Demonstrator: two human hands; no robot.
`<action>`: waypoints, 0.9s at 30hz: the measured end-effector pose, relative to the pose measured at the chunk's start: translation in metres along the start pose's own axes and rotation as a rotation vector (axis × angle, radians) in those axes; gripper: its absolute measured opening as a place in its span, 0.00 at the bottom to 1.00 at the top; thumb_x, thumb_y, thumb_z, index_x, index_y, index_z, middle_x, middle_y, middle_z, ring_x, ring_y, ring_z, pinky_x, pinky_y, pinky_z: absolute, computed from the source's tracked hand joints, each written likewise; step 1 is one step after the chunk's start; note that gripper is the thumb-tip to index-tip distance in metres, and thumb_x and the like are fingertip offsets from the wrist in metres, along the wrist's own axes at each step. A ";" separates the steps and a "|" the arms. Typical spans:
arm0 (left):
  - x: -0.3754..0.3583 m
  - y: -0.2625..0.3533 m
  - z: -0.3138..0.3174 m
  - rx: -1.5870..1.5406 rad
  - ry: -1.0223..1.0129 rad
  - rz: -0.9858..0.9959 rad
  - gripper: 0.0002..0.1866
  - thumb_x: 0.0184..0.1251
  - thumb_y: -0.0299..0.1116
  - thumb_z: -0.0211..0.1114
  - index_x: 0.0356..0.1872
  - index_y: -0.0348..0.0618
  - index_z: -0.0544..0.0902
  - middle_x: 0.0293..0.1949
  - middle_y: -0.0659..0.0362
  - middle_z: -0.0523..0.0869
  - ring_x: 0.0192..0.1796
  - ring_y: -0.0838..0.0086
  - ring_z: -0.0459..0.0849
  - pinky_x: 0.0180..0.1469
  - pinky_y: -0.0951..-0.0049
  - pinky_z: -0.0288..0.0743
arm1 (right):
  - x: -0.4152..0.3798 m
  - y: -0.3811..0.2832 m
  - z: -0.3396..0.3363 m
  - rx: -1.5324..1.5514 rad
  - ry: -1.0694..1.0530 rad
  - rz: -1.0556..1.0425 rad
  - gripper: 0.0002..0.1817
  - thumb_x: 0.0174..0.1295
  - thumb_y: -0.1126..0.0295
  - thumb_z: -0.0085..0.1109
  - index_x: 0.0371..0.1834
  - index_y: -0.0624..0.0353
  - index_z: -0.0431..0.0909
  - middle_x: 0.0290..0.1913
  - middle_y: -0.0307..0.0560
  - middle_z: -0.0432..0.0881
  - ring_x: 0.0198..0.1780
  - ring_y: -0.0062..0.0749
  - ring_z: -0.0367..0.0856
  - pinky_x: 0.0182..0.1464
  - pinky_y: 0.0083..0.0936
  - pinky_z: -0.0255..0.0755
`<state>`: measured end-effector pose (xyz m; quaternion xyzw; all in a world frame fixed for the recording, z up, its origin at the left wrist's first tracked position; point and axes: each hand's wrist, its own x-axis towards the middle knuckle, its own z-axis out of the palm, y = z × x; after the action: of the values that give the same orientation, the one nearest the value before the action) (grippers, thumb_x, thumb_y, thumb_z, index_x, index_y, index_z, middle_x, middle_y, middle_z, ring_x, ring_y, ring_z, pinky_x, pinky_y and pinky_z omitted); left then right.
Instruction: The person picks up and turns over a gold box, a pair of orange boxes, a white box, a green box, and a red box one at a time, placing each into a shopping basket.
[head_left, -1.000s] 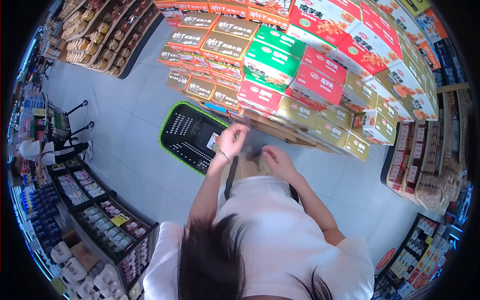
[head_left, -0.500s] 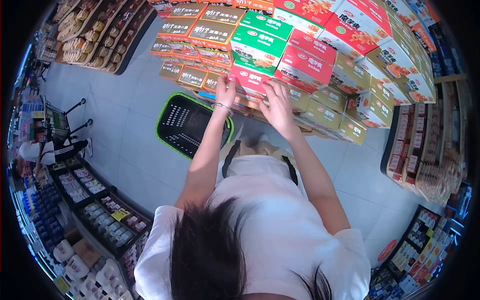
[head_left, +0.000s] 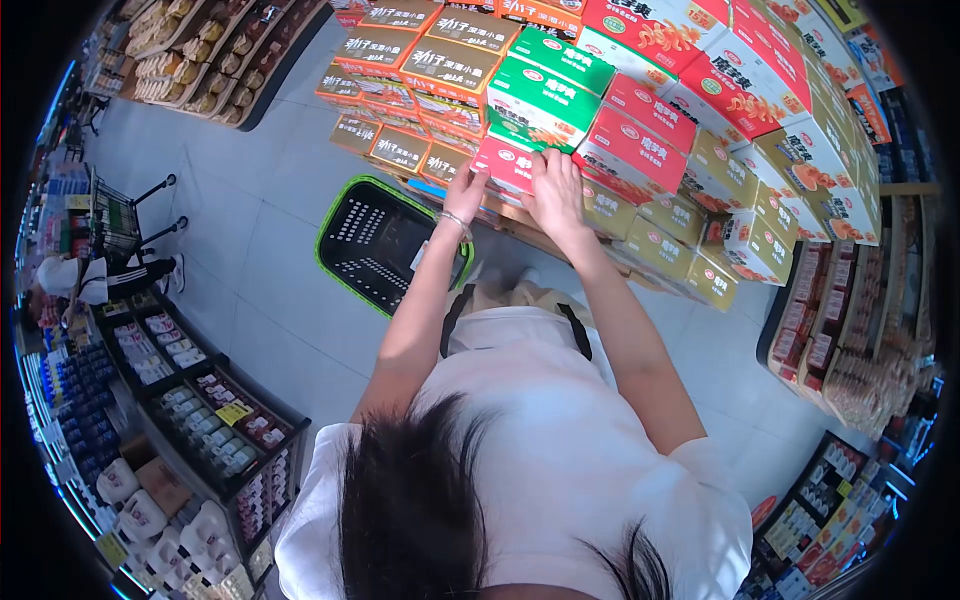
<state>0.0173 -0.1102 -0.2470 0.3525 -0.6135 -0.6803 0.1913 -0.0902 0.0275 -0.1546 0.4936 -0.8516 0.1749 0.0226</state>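
A small red snack box [head_left: 508,163] with white lettering sits at the front of a stacked display, just under a green and white box [head_left: 545,95]. At its left front corner is my left hand [head_left: 463,195], a bracelet on the wrist, with the fingers bent against the box. My right hand [head_left: 557,198] lies over the right part of the same box, fingers close together and partly covering its front. The box is between both hands; my fingertips on its far side are hidden. A black basket with a green rim [head_left: 318,245] stands on the floor below my left forearm.
Brown fish-snack boxes [head_left: 450,65] are piled to the left, larger red boxes [head_left: 640,145] and gold boxes [head_left: 655,245] to the right. A shopping cart [head_left: 118,215] and a person [head_left: 85,278] are at the far left. Shelves [head_left: 830,310] stand on the right.
My right hand has shifted up onto the red box and its fingers have drawn together. The hands are nearer each other. The whole view has swung slightly.
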 end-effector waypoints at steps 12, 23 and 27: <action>-0.014 0.035 -0.002 -0.102 -0.089 -0.003 0.24 0.60 0.33 0.64 0.58 0.40 0.73 0.45 0.61 0.81 0.44 0.79 0.77 0.46 0.78 0.71 | -0.002 -0.001 -0.004 0.194 0.069 0.034 0.32 0.39 0.71 0.70 0.52 0.65 0.70 0.48 0.50 0.69 0.55 0.44 0.70 0.52 0.36 0.70; -0.096 0.167 -0.042 -0.203 -0.311 0.094 0.31 0.65 0.29 0.61 0.68 0.36 0.62 0.60 0.55 0.73 0.60 0.76 0.72 0.61 0.74 0.66 | -0.010 -0.015 -0.106 0.939 -0.026 0.196 0.29 0.43 0.71 0.71 0.51 0.63 0.74 0.48 0.46 0.79 0.48 0.28 0.79 0.52 0.25 0.72; -0.106 0.186 -0.047 -0.116 -0.368 0.111 0.31 0.66 0.30 0.59 0.69 0.37 0.61 0.62 0.55 0.72 0.62 0.76 0.70 0.63 0.73 0.63 | -0.013 -0.015 -0.126 1.387 -0.141 0.423 0.27 0.47 0.74 0.67 0.54 0.65 0.74 0.49 0.47 0.80 0.50 0.25 0.78 0.54 0.22 0.70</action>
<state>0.0907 -0.1016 -0.0410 0.1762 -0.6163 -0.7559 0.1329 -0.0873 0.0718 -0.0352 0.2290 -0.6214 0.6431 -0.3846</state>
